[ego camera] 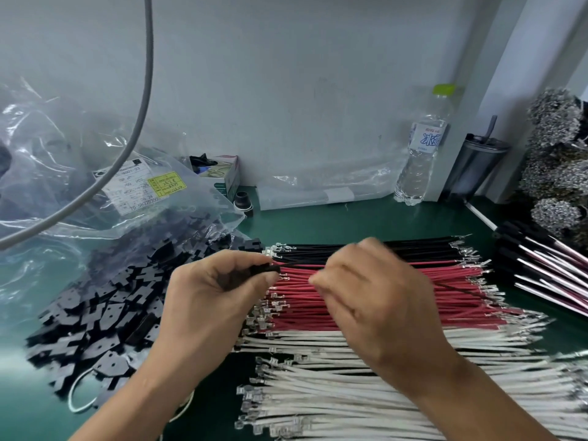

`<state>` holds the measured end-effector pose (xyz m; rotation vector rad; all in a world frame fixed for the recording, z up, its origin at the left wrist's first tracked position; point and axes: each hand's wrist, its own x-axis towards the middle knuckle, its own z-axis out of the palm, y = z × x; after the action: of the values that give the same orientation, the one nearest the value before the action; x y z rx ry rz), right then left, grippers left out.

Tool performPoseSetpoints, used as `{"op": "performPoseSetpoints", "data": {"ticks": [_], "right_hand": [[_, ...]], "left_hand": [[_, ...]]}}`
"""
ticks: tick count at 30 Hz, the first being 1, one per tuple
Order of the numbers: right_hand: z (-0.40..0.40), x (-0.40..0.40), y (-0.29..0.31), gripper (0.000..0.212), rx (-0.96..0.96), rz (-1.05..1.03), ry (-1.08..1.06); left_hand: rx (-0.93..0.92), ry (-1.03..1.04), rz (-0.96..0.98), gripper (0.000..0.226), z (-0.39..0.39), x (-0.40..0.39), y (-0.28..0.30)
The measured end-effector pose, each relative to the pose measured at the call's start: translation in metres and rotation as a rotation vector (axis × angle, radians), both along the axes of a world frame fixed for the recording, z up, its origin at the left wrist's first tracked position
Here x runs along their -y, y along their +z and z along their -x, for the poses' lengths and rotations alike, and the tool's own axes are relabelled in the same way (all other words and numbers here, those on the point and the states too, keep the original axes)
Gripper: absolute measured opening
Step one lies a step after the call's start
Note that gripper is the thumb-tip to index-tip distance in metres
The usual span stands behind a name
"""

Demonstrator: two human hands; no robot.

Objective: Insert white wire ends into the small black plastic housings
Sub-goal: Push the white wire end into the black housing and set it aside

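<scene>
at the far left of the green bench [366, 222] a clear bag [63, 160] is spilling a heap of small black housings [105, 313], lying just beside the left hand [210, 300]. that hand is pinching one black housing [265, 269] between thumb and fingers, its open end facing right. a thin dark wire [300, 264] is running from that opening rightward to the right hand [372, 300], whose fingers are pressed together on it, though blur is hiding the exact grip. the wire's long axis is lying left to right, level with the housing's mouth, so the push looks to be leftward along that line. whether its end is already seated, i cannot tell. the white wires [366, 393] are lying below both hands in rows, long axis left to right, metal ends pointing left; the right hand is sitting nearer to them. red wires [381, 300] and black wires [381, 249] are stacked beyond. at far right, finished leads [547, 268] are piling up.
</scene>
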<state>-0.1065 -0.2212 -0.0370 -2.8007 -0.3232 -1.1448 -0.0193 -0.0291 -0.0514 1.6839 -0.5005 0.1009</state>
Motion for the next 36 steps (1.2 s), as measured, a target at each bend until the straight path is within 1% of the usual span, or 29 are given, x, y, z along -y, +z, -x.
{"op": "performPoseSetpoints", "data": {"ticks": [2,3,5,8,11,14,18,21,23,27,30,36], "right_hand": [[-0.003,-0.008,-0.008,0.012,-0.191,0.057,-0.023],[-0.006,-0.010,-0.012,0.017,-0.248,0.051,-0.041],[-0.010,-0.011,-0.014,0.019,-0.277,-0.005,-0.057],[-0.011,-0.010,-0.013,0.009,-0.258,-0.053,-0.058],[-0.008,-0.008,-0.012,0.007,-0.239,-0.085,-0.052],[-0.006,-0.004,-0.009,0.005,-0.167,-0.183,-0.031],[-0.003,0.000,-0.007,0.012,-0.103,-0.281,0.054],[0.001,0.001,-0.004,0.020,-0.073,-0.356,0.073],[0.003,0.002,-0.003,0.021,-0.051,-0.408,0.087],[0.004,0.000,-0.001,0.020,0.004,-0.417,0.099],[0.005,-0.001,0.000,0.018,0.029,-0.416,0.105],[0.006,0.001,0.000,0.022,0.032,-0.287,0.080]], "left_hand": [[-0.058,0.026,0.048,0.017,-0.001,0.000,0.001],[-0.078,0.026,0.064,0.018,-0.001,0.000,0.001],[-0.107,0.013,0.091,0.020,0.001,0.001,0.003],[-0.128,0.008,0.106,0.020,0.001,0.001,0.002],[-0.147,0.010,0.118,0.020,-0.001,0.000,0.001],[-0.183,-0.007,0.134,0.021,-0.002,-0.002,0.002],[-0.263,-0.043,0.233,0.030,-0.003,-0.004,0.005],[-0.318,-0.085,0.290,0.035,-0.003,-0.005,0.009],[-0.358,-0.133,0.317,0.035,-0.002,-0.005,0.011],[-0.426,-0.238,0.341,0.033,-0.001,-0.004,0.014],[-0.448,-0.269,0.351,0.047,-0.001,-0.003,0.014],[-0.434,-0.269,0.328,0.048,-0.002,-0.005,0.014]]}}
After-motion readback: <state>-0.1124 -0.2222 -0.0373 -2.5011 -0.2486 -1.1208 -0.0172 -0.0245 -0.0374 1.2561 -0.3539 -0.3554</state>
